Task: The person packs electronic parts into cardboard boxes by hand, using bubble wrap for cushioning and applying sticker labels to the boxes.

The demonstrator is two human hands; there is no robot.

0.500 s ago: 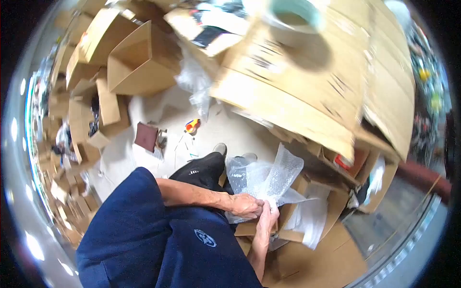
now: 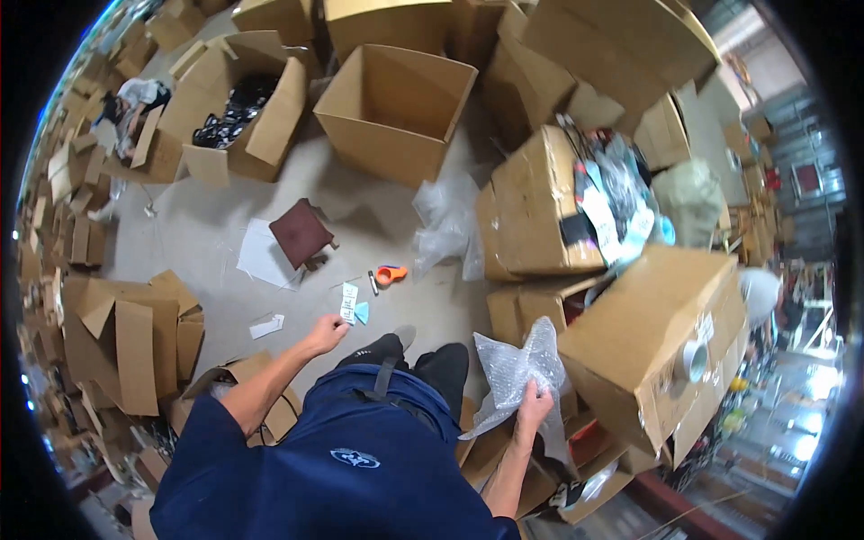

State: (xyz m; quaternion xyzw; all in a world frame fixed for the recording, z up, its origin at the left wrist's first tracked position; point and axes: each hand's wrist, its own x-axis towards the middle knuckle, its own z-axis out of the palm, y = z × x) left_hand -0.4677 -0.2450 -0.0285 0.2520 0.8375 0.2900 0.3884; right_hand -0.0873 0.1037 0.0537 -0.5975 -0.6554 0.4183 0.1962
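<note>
Item 1: right hand (image 2: 533,402), fingers closed round a crumpled sheet of bubble wrap (image 2: 517,371), held low at the person's right side, just beside a big cardboard box (image 2: 661,337) w/ a roll of tape (image 2: 694,360) on its side face.

Item 2: left hand (image 2: 326,335), reaching out over the concrete floor (image 2: 207,225); fingers curled, holding nothing that shows (grip proper: can't tell). Nearest to it: a small paper tag (image 2: 349,303) and a pale blue scrap (image 2: 362,311), just beyond the fingertips.

Item 3: floor misc. Orange tape dispenser (image 2: 391,274), near the tag; dark red cloth (image 2: 301,232); clear plastic bag (image 2: 443,225); white paper sheet (image 2: 261,256).

Item 4: open empty box (image 2: 394,112), far side.
</note>
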